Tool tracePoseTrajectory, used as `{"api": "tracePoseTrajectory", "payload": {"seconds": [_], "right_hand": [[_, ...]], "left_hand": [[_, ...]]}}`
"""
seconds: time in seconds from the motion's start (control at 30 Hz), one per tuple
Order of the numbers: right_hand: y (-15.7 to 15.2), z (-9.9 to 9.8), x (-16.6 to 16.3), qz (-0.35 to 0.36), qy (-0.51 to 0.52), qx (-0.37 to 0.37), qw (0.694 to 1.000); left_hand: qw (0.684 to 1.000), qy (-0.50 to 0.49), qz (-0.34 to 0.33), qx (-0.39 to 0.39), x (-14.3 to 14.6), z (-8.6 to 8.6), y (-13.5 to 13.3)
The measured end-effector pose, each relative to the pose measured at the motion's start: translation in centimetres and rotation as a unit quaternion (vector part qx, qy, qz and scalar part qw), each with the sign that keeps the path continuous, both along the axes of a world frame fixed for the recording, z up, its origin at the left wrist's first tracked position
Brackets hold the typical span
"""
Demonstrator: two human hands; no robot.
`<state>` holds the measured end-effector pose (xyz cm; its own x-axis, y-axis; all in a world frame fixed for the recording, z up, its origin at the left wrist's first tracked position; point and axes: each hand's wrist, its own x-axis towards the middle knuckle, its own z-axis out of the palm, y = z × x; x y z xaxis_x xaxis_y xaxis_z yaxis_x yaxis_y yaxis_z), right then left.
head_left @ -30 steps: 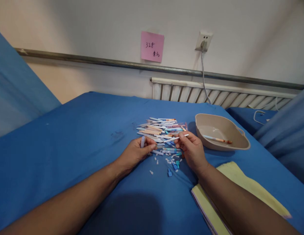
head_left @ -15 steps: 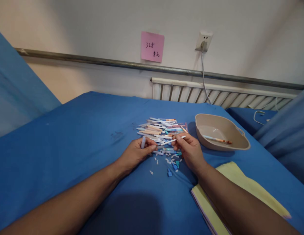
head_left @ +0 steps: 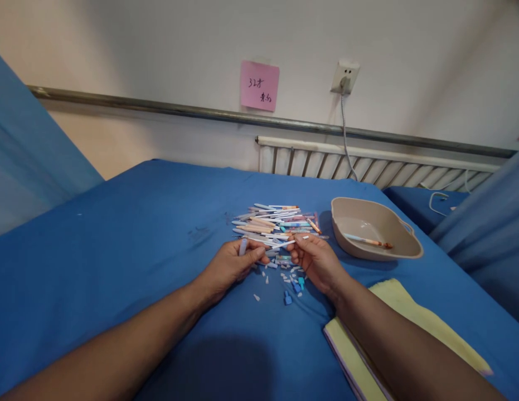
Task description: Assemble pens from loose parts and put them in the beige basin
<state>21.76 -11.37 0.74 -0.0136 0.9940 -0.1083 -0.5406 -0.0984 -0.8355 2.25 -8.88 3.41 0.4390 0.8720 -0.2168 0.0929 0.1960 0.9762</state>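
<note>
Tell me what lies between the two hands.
In the head view, a thin white rod, held by the right hand, points toward the left hand; pens lie below.

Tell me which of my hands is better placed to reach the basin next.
Probably your right hand: it's nearer the basin, though it holds a white stick. Your left hand is farther off and holds a pale tube.

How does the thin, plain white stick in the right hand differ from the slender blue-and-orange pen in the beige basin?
The thin white stick is held in the right hand; the blue-and-orange pen lies in the beige basin. The stick looks plain white; the pen runs from pale blue to orange-brown. In the picture, the stick slopes up rightward; the pen slopes down. Both are long and narrow.
</note>
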Motion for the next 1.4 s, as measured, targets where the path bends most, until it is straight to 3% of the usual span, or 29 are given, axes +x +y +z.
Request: {"api": "tracePoseTrajectory", "payload": {"seconds": [0.23, 0.47, 0.7, 1.13, 1.4], "right_hand": [[0.1, -0.1, 0.5, 0.011, 0.027, -0.005, 1.000], [0.1, 0.3, 0.7, -0.043, 0.032, 0.041, 0.998], [-0.1, 0.5, 0.6, -0.039, 0.002, 0.055, 0.998], [-0.4, 0.2, 0.7, -0.069, -0.101, 0.109, 0.986], [-0.7, 0.6, 0.3, -0.063, -0.180, 0.144, 0.971]], "left_hand": [[0.999, -0.005, -0.023, 0.021, -0.5, 0.5, 0.4], [0.978, 0.095, -0.073, 0.169, -0.9, 1.2, 0.3], [0.936, 0.195, -0.111, 0.273, -0.9, 1.2, 0.0], [0.904, 0.268, -0.117, 0.313, -0.8, 1.7, -0.2], [0.911, 0.236, -0.127, 0.313, -0.8, 1.4, -0.4]]}}
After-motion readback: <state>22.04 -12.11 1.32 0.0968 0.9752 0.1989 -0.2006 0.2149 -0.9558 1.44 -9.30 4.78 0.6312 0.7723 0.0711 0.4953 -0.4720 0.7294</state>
